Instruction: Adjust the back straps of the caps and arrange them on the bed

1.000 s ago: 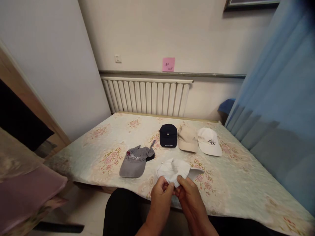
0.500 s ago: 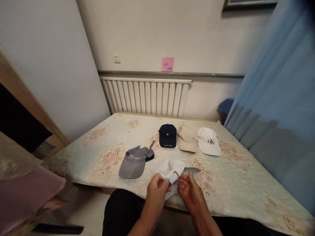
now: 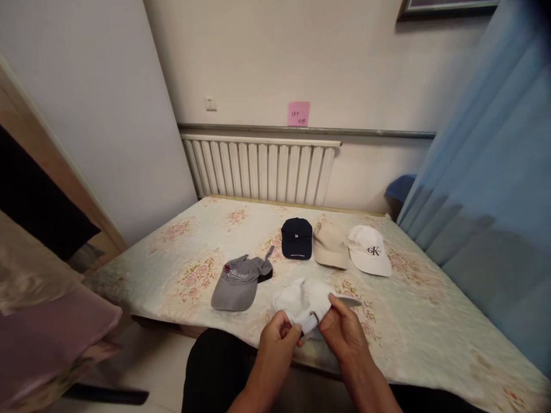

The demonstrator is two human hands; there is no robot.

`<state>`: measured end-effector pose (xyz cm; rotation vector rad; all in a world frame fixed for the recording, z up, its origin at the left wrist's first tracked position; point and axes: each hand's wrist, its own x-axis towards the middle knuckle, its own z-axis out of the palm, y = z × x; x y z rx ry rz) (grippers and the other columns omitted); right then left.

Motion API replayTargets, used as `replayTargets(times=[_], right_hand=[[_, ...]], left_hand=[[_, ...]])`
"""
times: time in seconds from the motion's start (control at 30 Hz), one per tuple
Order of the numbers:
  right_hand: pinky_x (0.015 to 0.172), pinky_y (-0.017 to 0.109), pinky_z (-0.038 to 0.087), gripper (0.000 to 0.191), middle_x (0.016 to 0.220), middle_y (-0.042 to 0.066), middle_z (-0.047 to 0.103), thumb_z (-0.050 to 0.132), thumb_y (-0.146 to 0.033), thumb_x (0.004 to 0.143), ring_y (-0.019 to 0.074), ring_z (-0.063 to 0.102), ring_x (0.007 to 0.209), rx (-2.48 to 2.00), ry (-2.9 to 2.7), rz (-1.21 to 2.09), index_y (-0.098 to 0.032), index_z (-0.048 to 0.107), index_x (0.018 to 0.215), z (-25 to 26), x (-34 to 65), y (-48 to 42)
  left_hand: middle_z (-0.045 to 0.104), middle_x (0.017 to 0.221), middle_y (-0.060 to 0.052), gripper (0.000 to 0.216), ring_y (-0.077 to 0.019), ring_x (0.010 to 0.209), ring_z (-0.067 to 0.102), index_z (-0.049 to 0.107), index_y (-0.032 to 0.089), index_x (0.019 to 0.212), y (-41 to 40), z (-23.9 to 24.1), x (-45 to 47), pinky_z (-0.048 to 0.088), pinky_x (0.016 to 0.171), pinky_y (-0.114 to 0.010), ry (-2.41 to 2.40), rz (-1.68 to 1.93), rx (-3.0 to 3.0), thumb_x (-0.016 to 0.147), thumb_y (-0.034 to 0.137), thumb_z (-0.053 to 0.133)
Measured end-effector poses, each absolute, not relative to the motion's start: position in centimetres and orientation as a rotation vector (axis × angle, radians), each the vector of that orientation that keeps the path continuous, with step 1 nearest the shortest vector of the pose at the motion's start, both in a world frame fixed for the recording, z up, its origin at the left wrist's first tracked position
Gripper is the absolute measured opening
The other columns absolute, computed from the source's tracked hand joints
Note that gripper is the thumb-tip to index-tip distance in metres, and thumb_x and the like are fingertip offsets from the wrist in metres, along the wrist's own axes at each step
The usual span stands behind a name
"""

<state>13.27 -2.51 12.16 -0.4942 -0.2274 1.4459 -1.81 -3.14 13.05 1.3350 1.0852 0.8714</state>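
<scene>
A white baseball cap [image 3: 307, 297] is held just above the near edge of the bed, its brim pointing right and its back strap with a metal buckle facing me. My left hand [image 3: 279, 338] pinches the strap on the left of the buckle. On the right, my right hand [image 3: 344, 326] grips the cap's edge near the buckle, thumb on the outside; its other fingers are partly hidden. To the left lies a grey cap [image 3: 237, 284] with its strap undone. Farther back, a navy cap [image 3: 297, 238], a beige cap [image 3: 330, 245] and a white CK cap [image 3: 369, 250] sit in a row.
The bed [image 3: 430, 321] has a floral sheet. Behind it are a white radiator [image 3: 262, 169] and a wall with a pink note [image 3: 298, 113]. A blue curtain [image 3: 482, 172] hangs on the right. Cloth [image 3: 47, 338] drapes at the left.
My right hand has gone from loosely curled fingers beside the buckle to gripping the cap's edge, thumb on top. The cap has tilted slightly, and the view has shifted a little.
</scene>
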Motion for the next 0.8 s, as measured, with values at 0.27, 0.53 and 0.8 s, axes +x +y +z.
replayTargets(times=[0.27,0.53,0.8], right_hand=[[0.086,0.04,0.048,0.046,0.098,0.003,0.07,0.063,-0.005,0.065,0.0231,0.06,0.099,-0.517,-0.451,1.239,-0.023,0.062,0.107,12.7,13.7,-3.9],[0.066,0.031,0.051,0.018,0.079,0.0,0.07,0.067,-0.018,0.066,0.0203,0.062,0.076,-0.774,-0.47,1.228,-0.023,0.068,0.083,12.6,11.8,-3.4],[0.071,0.035,0.053,0.027,0.087,0.001,0.071,0.07,-0.022,0.065,0.0216,0.063,0.082,-0.688,-0.4,1.226,-0.025,0.067,0.092,12.0,11.6,-3.7]], left_hand=[[0.054,0.071,0.001,0.015,-0.013,0.07,0.049,0.054,0.017,0.076,-2.8,12.9,-1.8,0.036,0.064,-0.022,0.874,0.952,1.309,0.074,0.031,0.056],[0.054,0.066,0.002,0.018,-0.0133,0.067,0.049,0.058,0.016,0.075,-2.9,11.6,-1.3,0.037,0.063,-0.023,0.918,0.937,1.274,0.069,0.033,0.061],[0.054,0.065,0.002,0.012,-0.0133,0.064,0.05,0.056,0.017,0.072,-3.4,11.9,-1.0,0.038,0.061,-0.024,0.91,0.944,1.336,0.071,0.028,0.058]])
